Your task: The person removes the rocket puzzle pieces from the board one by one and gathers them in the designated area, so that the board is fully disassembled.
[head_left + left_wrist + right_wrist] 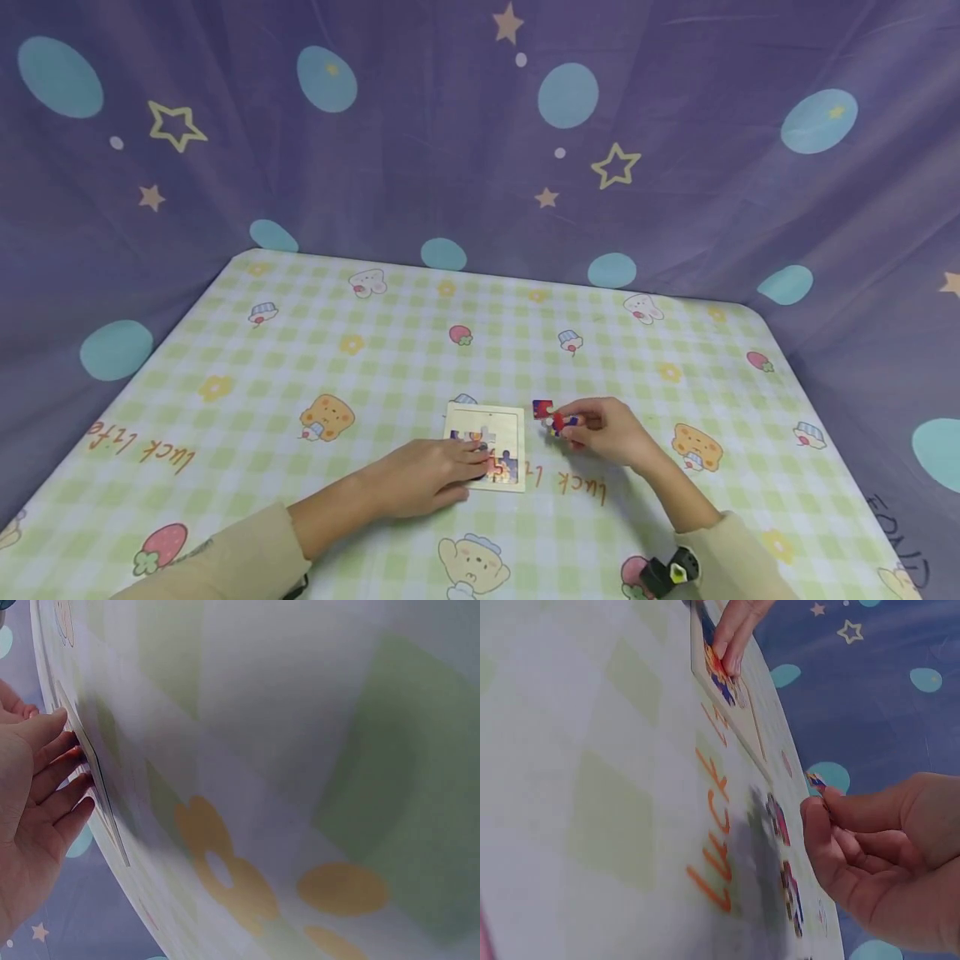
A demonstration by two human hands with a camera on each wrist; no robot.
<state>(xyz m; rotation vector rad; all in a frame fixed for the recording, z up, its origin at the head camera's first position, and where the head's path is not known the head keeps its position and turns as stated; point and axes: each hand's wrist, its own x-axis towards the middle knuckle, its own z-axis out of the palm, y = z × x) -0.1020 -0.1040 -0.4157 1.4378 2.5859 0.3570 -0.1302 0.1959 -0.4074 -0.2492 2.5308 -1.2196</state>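
A jigsaw board (508, 425) with a pale wooden frame lies on the table, its lower part filled with colourful puzzle pieces (506, 468). My left hand (423, 477) rests on it from the left, fingers straight and fingertips on the fitted pieces. To the right of the board, my right hand (609, 429) pinches a small puzzle piece (817, 781) between thumb and forefinger. In the right wrist view that piece is raised above the table. Loose red and blue pieces (543, 408) lie close by; the right hand's fingers partly hide some in the head view.
A checked green and white tablecloth (375, 333) with cartoon prints covers the table. Behind it hangs a purple curtain (480, 167) with stars and blue ovals. A black wrist device (671, 573) sits at the right sleeve.
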